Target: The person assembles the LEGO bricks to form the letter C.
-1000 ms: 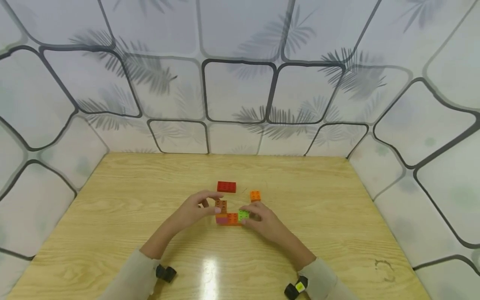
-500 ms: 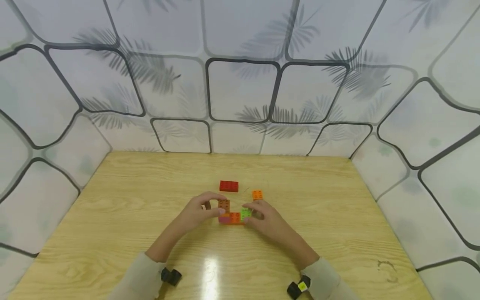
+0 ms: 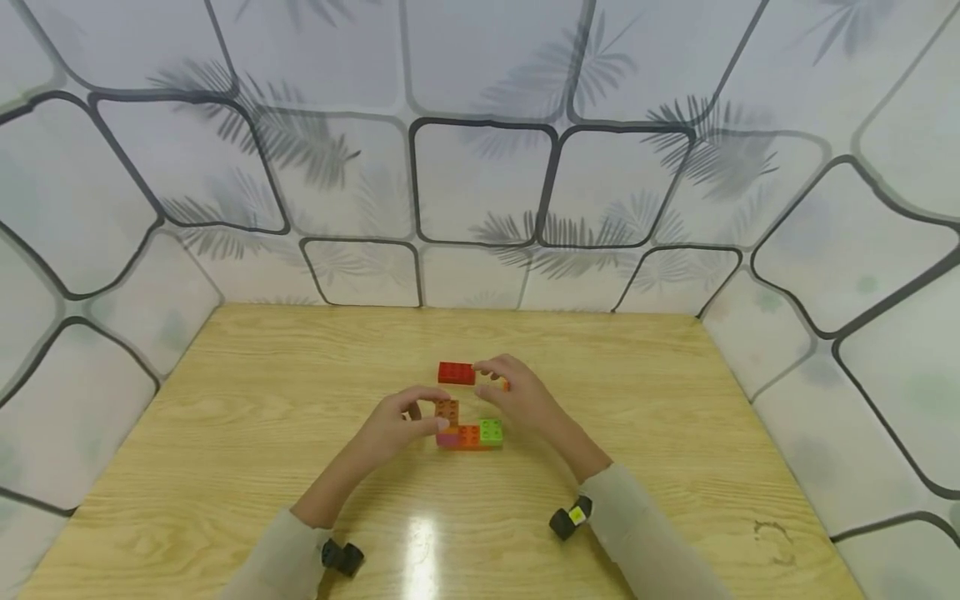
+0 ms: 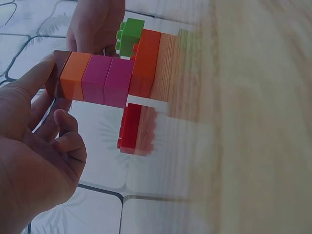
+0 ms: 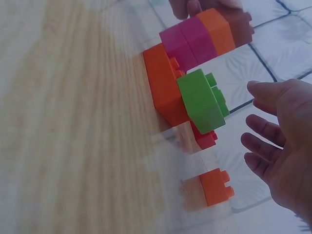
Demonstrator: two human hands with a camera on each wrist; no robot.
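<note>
Your block build stands on the wooden table point(image 3: 262, 392), near the middle of its width. An orange-red long brick point(image 4: 145, 64) forms its base. Over its left end rise two magenta bricks point(image 4: 105, 80), then an orange brick point(image 4: 75, 77), with a brown brick point(image 4: 59, 67) on top; a green brick point(image 5: 201, 100) sits at the right end, leaving bare studs between.

Expect it to handle as light, stiff, smooth plastic, hard to break by touch, though the joints could part if you tip the tall column sideways. The flat sides look like the best hold: low on the base to steady the whole, or close to a joint to press a piece home.

Your left hand point(image 3: 390, 425) pinches the brown brick, thumb at its near side and a finger across at the far side. Your right hand point(image 5: 285, 141) holds nothing; its thumb and fingers are spread apart, past the green brick.

Beyond the build, a loose red brick point(image 3: 456, 373) lies near the right fingertips. A loose orange block point(image 5: 214, 187) stands right of it, mostly covered by your right hand in the head view but plain from the right wrist. Whether those fingertips touch the red brick, you can't fairly judge from overhead; the right-wrist view suggests a gap. The far side of the column is hidden from the head camera.
</note>
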